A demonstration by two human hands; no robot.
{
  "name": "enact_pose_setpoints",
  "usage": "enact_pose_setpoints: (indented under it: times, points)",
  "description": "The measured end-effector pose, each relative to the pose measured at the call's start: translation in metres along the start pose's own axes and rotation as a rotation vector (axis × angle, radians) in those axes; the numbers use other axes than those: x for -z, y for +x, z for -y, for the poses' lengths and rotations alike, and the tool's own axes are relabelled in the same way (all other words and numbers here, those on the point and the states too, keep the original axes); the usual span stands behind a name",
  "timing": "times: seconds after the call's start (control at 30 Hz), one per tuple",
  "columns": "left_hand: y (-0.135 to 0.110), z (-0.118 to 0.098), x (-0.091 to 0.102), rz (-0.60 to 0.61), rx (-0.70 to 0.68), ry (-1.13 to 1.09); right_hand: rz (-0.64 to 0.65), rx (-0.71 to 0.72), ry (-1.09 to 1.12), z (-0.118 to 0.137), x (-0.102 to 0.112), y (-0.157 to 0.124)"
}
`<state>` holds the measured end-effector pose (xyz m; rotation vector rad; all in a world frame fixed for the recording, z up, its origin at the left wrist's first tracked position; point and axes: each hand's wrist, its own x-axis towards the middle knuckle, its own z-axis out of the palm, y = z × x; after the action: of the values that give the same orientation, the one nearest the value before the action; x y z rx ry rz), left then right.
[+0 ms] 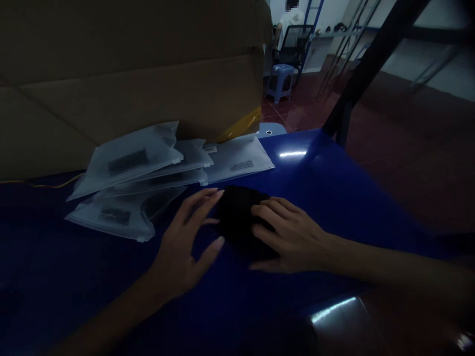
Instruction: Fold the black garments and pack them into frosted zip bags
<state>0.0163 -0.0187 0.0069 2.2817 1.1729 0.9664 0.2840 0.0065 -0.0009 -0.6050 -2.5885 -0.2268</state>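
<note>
A dark black bundle, which looks like folded cloth, lies on the blue tabletop. My right hand rests over its right side with fingers curled onto it. On the left, my left hand is open, thumb and fingers apart, with the fingertips at the bundle's edge; whether they touch it I cannot tell. Just beyond the left hand lie several frosted zip bags with dark printed labels, some overlapping. Another flat zip bag sits behind the bundle.
A large cardboard box with yellow tape stands along the table's back. A dark metal post rises by the right edge. Farther off are a blue stool, a chair and a person facing away.
</note>
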Motion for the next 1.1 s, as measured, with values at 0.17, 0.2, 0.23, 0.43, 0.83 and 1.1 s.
enact_pose_setpoints:
  times: [0.17,0.2,0.23,0.43,0.83,1.1]
  points:
    - [0.010,0.031,0.005,0.121,-0.073,0.513,0.022,-0.059,-0.031,-0.006,0.003,-0.003]
    - [0.010,0.035,0.005,0.152,-0.056,0.547,0.023,-0.074,-0.032,-0.007,0.003,-0.004]
    - [0.010,0.037,0.005,0.183,-0.041,0.574,0.032,-0.100,-0.038,-0.007,0.004,-0.005]
    - [0.008,0.042,0.002,0.235,-0.020,0.650,0.145,-0.207,-0.090,-0.011,0.005,-0.006]
    - [0.012,0.032,0.006,0.030,-0.215,0.719,0.040,0.182,0.000,-0.012,0.010,-0.006]
    - [0.007,0.041,0.004,0.033,-0.245,0.624,0.036,0.196,-0.055,-0.014,0.012,-0.005]
